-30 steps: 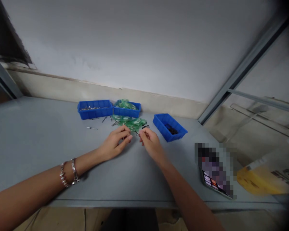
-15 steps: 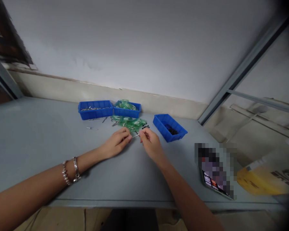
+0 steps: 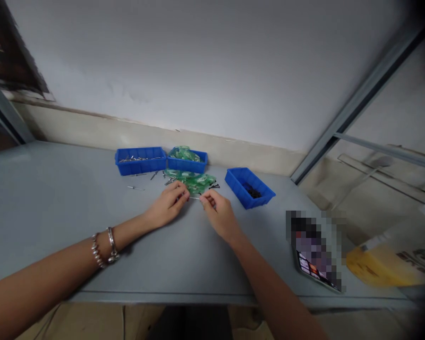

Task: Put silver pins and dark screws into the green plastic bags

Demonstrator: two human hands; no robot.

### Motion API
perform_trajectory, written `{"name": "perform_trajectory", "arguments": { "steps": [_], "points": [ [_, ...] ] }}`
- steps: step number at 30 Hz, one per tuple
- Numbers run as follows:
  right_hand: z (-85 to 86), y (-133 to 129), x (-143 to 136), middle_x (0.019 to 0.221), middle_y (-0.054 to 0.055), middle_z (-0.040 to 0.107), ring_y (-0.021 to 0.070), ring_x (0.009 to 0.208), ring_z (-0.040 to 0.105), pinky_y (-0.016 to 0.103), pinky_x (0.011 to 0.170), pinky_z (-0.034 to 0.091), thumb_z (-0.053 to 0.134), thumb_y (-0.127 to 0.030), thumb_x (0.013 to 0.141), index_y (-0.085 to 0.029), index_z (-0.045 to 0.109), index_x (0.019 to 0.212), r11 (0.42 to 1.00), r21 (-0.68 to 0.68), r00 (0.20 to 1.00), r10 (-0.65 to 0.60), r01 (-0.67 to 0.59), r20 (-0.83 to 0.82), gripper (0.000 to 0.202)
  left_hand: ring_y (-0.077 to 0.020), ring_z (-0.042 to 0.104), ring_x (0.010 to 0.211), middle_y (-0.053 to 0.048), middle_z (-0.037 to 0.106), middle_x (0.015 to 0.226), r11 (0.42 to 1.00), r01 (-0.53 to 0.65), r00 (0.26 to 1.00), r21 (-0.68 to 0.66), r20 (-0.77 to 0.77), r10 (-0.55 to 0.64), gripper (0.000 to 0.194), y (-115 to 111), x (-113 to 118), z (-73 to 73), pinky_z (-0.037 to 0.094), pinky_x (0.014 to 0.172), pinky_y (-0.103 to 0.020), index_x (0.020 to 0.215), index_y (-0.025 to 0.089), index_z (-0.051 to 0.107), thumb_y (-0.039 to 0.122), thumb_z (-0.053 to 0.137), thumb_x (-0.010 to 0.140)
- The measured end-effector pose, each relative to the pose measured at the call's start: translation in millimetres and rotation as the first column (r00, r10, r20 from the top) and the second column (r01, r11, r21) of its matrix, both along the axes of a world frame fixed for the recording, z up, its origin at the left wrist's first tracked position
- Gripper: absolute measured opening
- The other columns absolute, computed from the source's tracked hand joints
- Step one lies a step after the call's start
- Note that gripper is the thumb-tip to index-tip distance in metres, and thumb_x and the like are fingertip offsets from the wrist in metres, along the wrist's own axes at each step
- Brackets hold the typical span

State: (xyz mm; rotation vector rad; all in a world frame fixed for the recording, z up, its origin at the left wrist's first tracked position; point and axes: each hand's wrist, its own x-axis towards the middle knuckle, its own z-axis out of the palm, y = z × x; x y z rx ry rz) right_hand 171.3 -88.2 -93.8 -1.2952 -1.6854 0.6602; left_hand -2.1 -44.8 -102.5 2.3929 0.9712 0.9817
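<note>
A thin silvery metal rod (image 3: 194,198) spans the gap between my two hands, lying almost level just above the grey tabletop. My left hand (image 3: 168,204) is closed, with its thumb and fingers pinching the rod's left end. At the other end my right hand (image 3: 220,213) pinches it with thumb and fingertips. Just beyond them lies a green plastic bag (image 3: 201,181) with small metal parts in and around it. A few black screw-like pieces (image 3: 214,186) rest by the bag's right side. The rod's ends are hidden by my fingers.
Along the wall stand a blue bin (image 3: 141,166) of metal rods and a blue bin (image 3: 186,166) holding green plastic. Another blue bin (image 3: 246,196), with dark small parts, sits to the right. A phone (image 3: 310,270) and a yellow-white bag (image 3: 382,269) lie farther right. A loose rod (image 3: 136,188) lies left.
Both hands have shifted slightly left and away from me. The rod between them has turned from slanted to nearly level.
</note>
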Motion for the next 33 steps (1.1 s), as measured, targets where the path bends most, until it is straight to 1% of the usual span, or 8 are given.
{"name": "perform_trajectory", "arguments": {
  "steps": [3,5,9,12,17,22,29,33],
  "points": [
    [1.5,1,3,0.063,-0.002,0.051,0.0135,0.060,0.048,0.026,0.061,0.037,0.044,-0.031,0.083,-0.023,0.046,0.070,0.998,0.031,0.998,-0.054,0.055,-0.017,0.016,-0.0173,0.049,0.079,-0.005,0.050,0.082,0.994,0.113,0.992,-0.010,-0.050,-0.113,0.030,-5,2,2.1,0.043,0.076,-0.032,0.074,0.017,0.049,0.031,0.033,0.095],
    [1.0,2,4,0.063,-0.002,0.051,0.0138,0.060,0.049,0.026,0.061,0.037,0.044,-0.031,0.083,-0.022,0.046,0.070,0.997,0.010,0.997,-0.071,0.071,-0.028,0.015,-0.0169,0.049,0.077,-0.005,0.050,0.081,0.992,0.129,0.990,0.001,-0.048,-0.129,0.029,-8,4,4.3,0.043,0.075,-0.031,0.074,0.017,0.048,0.031,0.032,0.095],
    [-1.9,3,3,0.064,-0.002,0.050,0.0137,0.063,0.049,0.026,0.061,0.037,0.045,-0.027,0.082,-0.022,0.047,0.069,0.999,-0.037,1.000,-0.022,0.022,0.012,0.014,-0.0165,0.047,0.072,-0.003,0.049,0.074,0.997,0.027,1.000,0.070,-0.004,-0.027,0.028,-9,2,9.0,0.040,0.070,-0.030,0.072,0.018,0.044,0.029,0.032,0.094],
    [-3.0,1,0,0.068,-0.001,0.050,0.0141,0.068,0.049,0.026,0.064,0.037,0.046,-0.025,0.082,-0.022,0.049,0.071,0.999,-0.002,0.997,0.052,-0.052,0.059,0.011,-0.0164,0.045,0.070,-0.003,0.049,0.072,0.995,-0.042,0.999,0.094,0.013,0.041,0.026,-5,0,10.0,0.039,0.067,-0.029,0.071,0.019,0.042,0.029,0.033,0.094],
    [-2.3,0,2,0.079,0.003,0.050,0.0152,0.073,0.049,0.029,0.070,0.040,0.044,-0.028,0.084,-0.021,0.049,0.071,0.989,0.146,0.997,-0.019,0.008,0.073,0.015,-0.0159,0.046,0.068,-0.002,0.049,0.070,0.998,0.023,0.999,0.060,-0.044,-0.021,0.028,-2,1,4.6,0.039,0.065,-0.028,0.072,0.018,0.045,0.030,0.032,0.094],
    [-8.9,7,8,0.081,0.003,0.049,0.0160,0.076,0.049,0.031,0.073,0.041,0.045,-0.026,0.084,-0.021,0.051,0.073,0.989,0.126,0.991,-0.089,0.076,0.100,0.013,-0.0153,0.048,0.063,-0.001,0.051,0.066,0.998,0.052,0.994,-0.038,-0.091,-0.055,0.029,-8,5,1.6,0.039,0.061,-0.027,0.072,0.019,0.044,0.032,0.031,0.094],
    [-14.6,4,3,0.087,0.004,0.046,0.0160,0.080,0.050,0.032,0.076,0.043,0.049,-0.024,0.084,-0.021,0.052,0.075,0.997,0.070,0.992,0.033,-0.042,0.121,0.011,-0.0153,0.047,0.061,-0.001,0.052,0.066,0.996,-0.074,0.996,0.057,-0.048,0.076,0.026,-8,3,8.3,0.037,0.059,-0.027,0.072,0.019,0.044,0.031,0.034,0.092],
    [-8.8,1,2,0.086,0.004,0.046,0.0173,0.080,0.051,0.032,0.075,0.042,0.045,-0.029,0.086,-0.021,0.052,0.075,0.990,0.141,0.995,0.001,-0.015,0.098,0.015,-0.0153,0.047,0.062,-0.001,0.051,0.065,0.999,-0.030,0.997,0.035,-0.072,0.032,0.029,-7,3,6.8,0.037,0.059,-0.027,0.070,0.019,0.045,0.032,0.033,0.093]
  ]
}}
